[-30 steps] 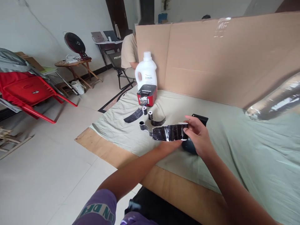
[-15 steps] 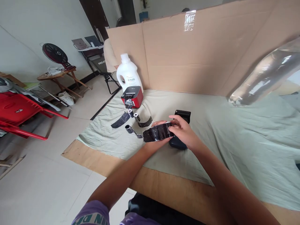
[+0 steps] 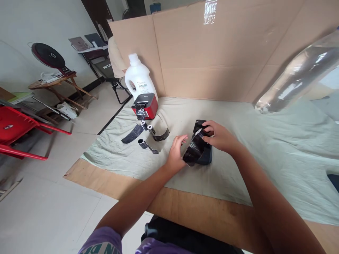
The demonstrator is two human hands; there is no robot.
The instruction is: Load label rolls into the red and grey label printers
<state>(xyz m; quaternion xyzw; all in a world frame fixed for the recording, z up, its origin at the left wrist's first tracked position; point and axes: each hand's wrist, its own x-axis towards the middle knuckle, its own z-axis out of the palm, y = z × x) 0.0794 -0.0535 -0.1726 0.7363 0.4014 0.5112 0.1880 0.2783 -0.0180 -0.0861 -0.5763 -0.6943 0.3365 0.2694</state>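
One black roll (image 3: pixel 194 149), pinched by right fingers (image 3: pixel 208 140), partly hides a device (image 3: pixel 208 157); left fingers' (image 3: pixel 179 141) grip unclear.

We see a glossy black strip (image 3: pixel 194 150) with pale marks. From it, we have a brown cardboard sheet (image 3: pixel 190 49) at twelve o'clock, a white jug (image 3: pixel 141 79) at eleven, a red-and-black printer (image 3: pixel 151 106) at ten, a red chair (image 3: pixel 21 120) at nine.
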